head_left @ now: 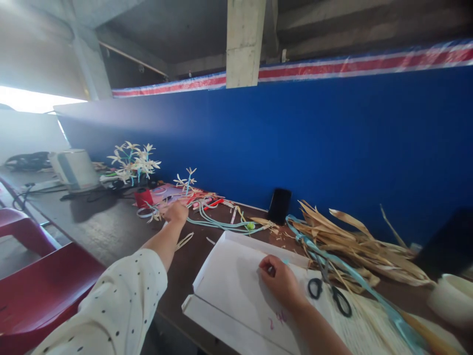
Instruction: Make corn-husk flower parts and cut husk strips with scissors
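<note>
My left hand (176, 213) reaches far out over the brown table (111, 231), fingers curled down on something I cannot make out, beside light blue strips (218, 223) and a small paper flower (187, 178). My right hand (281, 281) rests on a white cardboard sheet (236, 286), fingers pinched together around a small bluish piece. Black-handled scissors (328, 291) lie just right of that hand.
A heap of dried leaves (354, 241) lies at the right with a long blue ribbon (365, 291) across it. A dark phone (279, 206) leans on the blue wall. A paper flower bunch (133, 161), a red roll (143, 198), a white appliance (76, 169) and red chairs (44, 286) stand left.
</note>
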A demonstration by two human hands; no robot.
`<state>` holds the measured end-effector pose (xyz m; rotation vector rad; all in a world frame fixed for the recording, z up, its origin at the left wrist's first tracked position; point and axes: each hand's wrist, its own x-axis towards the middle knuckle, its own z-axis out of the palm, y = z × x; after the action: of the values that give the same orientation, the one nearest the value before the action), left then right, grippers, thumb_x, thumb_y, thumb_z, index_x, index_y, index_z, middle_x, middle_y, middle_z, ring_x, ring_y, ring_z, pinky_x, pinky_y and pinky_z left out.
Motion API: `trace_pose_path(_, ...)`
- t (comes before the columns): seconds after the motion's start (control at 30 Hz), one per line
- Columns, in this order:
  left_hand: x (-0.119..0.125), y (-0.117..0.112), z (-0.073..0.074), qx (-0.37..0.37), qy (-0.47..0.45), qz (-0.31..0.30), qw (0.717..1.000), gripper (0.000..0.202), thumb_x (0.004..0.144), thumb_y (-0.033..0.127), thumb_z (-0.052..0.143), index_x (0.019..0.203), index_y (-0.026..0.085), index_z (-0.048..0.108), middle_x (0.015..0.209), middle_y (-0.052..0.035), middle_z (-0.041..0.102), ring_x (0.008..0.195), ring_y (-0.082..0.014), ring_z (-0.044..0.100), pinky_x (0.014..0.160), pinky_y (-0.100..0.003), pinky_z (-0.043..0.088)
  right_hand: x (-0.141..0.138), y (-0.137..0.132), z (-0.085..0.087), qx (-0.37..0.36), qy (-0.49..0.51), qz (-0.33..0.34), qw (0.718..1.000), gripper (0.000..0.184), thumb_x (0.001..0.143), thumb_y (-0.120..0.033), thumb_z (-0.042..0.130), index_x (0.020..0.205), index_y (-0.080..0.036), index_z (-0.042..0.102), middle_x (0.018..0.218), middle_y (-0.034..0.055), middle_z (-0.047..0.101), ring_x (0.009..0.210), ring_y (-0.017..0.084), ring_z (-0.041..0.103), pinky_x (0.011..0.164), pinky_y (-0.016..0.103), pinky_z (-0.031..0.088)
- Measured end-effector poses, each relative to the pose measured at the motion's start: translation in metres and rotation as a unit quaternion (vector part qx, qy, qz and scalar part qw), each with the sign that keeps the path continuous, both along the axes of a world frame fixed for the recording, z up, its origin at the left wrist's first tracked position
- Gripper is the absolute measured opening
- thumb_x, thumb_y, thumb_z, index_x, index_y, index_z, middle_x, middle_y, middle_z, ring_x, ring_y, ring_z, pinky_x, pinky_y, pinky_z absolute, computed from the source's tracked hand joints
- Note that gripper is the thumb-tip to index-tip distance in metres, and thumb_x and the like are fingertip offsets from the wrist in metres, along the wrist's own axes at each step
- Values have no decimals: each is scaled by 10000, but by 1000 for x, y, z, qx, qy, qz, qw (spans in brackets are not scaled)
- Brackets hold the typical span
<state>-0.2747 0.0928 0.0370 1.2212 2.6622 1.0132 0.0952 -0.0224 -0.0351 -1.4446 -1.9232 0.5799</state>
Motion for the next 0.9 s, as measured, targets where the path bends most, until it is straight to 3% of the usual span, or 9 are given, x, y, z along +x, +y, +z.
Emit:
trace_pose_path(0.43, 16, 11, -23, 5, 24, -17, 1000, 294, 790, 266, 465, 979, 232, 688, 1054, -94, 677, 965, -276, 618, 764, -337, 466, -1, -2, 7, -12, -10, 2, 1000, 115, 722, -257, 518, 774, -217, 612, 694, -6, 624, 625, 147, 546, 593, 245, 370)
trace_pose_path(0.57, 5, 18, -27, -12, 3, -7, 1000, 318, 791, 268, 470, 1023, 228, 683, 1069, -113, 673, 966, -288, 623, 765, -346, 474, -1, -3, 9, -18, -12, 0, 1000, 124, 720, -263, 511, 770, -217, 615, 686, -8, 625, 615, 144, 543, 582, 242, 364)
trace_pose_path(0.9, -23, 35, -35, -55, -21, 14, 998, 348, 755, 294, 544, 996, 79, 675, 1061, -233, 646, 1015, -362, 600, 788, -400, 477, -2, -3, 9, -27, -18, -15, 999, 128, 723, -272, 512, 774, -222, 618, 707, -7, 638, 616, 145, 546, 580, 242, 360)
